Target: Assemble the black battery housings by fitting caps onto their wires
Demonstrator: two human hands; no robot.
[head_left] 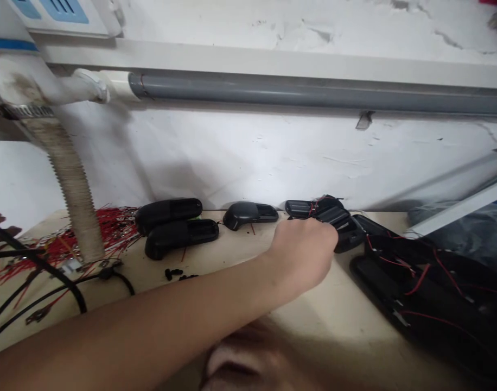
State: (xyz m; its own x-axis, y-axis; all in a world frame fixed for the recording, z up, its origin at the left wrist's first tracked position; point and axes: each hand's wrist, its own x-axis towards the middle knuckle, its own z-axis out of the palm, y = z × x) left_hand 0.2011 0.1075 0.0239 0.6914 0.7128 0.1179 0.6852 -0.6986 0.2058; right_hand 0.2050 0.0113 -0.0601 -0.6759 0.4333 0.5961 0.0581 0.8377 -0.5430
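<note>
My left hand (303, 255) reaches in from the lower left and closes over a black plastic casing (348, 231) with red wires on it, at the back of the table. Another casing with red wires (313, 207) lies against it. Farther left, several similar black casings (181, 238) rest near the wall. Just right of my left hand is a heap of black casings and red wires (427, 288). A blurred shape at the bottom edge seems to be my right hand (240, 361), very near the camera, and its fingers are hard to make out.
A pale wooden table (346, 331) runs along a scuffed white wall (248, 157). A bundle of red wires (94, 241), black cables (40, 293) and small black pieces (175, 274) lie on it. A corrugated hose (75, 184) descends at left, below a grey pipe (313, 92).
</note>
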